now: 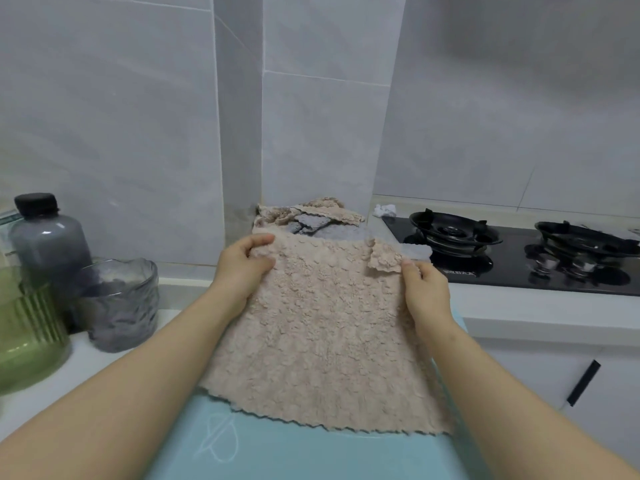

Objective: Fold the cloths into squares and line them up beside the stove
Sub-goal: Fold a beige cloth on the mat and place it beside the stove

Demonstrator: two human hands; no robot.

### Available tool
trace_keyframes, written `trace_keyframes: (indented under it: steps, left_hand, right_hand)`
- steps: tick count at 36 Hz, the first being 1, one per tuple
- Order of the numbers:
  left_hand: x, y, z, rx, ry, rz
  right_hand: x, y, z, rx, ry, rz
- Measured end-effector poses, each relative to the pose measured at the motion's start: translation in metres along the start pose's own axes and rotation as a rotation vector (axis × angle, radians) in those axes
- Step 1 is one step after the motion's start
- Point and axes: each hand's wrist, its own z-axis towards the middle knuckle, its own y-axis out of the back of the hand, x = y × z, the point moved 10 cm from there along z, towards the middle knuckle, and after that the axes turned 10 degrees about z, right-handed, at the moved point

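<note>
The left hand (244, 261) and the right hand (424, 289) are bare, with short, rounded fingers (258, 262) and smooth backs; behind the fingers each hand runs straight into an uncovered forearm. The left forearm (138, 368) and the right forearm (502, 386) are smooth and evenly shaped, narrow just behind the hands and broadening steadily away from the fingers toward the lower corners of the view, where the wide lens makes them look very thick. On the right thumb (408, 268) a short nail shows at the tip, trimmed close.
</note>
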Motion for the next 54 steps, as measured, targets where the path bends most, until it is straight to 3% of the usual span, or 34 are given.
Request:
trace_keyframes:
  steps: [3, 7, 9, 11, 13, 17, 19, 25, 29, 37, 43, 46, 50, 54]
  left_hand:
    - [0.006, -0.008, 0.008, 0.036, -0.016, 0.207]
    - [0.012, -0.032, 0.009, 0.189, -0.087, 0.838]
    - [0.014, -0.035, 0.003, 0.207, -0.07, 0.939]
    - [0.002, -0.035, -0.006, 0.136, -0.179, 0.998]
    - [-0.012, -0.036, -0.017, 0.073, -0.325, 1.002]
    - [-0.015, -0.042, -0.04, 0.146, -0.436, 0.921]
    - [-0.009, -0.044, -0.049, 0.222, -0.425, 0.92]
    - [0.029, -0.051, -0.063, 0.455, -0.266, 0.981]
    - [0.037, -0.053, -0.068, 0.406, -0.364, 1.164]
    - [0.01, -0.03, -0.084, 0.196, -0.536, 0.953]
    - [0.018, -0.01, -0.12, 0.457, -0.507, 0.691]
    - [0.019, -0.003, -0.132, 0.543, -0.545, 0.688]
    - [0.018, -0.002, -0.138, 0.548, -0.602, 0.756]
    - [0.016, -0.001, -0.14, 0.456, -0.64, 0.831]
  right_hand:
    - [-0.013, 0.001, 0.003, -0.036, -0.046, -0.056]
    - [-0.026, 0.007, 0.003, -0.09, -0.14, -0.251]
    - [-0.021, 0.01, 0.0, -0.105, -0.096, -0.423]
    - [-0.002, 0.011, -0.008, -0.134, 0.07, -0.495]
    - [0.013, 0.003, -0.019, -0.086, 0.223, -0.452]
    - [-0.001, -0.043, -0.035, 0.369, 0.161, -0.471]
    - [-0.004, -0.056, -0.039, 0.46, 0.199, -0.609]
    - [0.0, -0.044, -0.027, 0.316, 0.137, -0.93]
    - [0.008, -0.043, -0.027, 0.292, 0.119, -0.908]
    - [0.005, -0.041, -0.08, 0.4, 0.223, -0.63]
    - [0.007, -0.026, -0.123, 0.452, 0.374, -0.632]
    - [0.004, -0.027, -0.14, 0.622, 0.354, -0.622]
    - [-0.001, -0.027, -0.16, 0.736, 0.522, -0.877]
    - [0.003, -0.027, -0.164, 0.754, 0.549, -0.915]
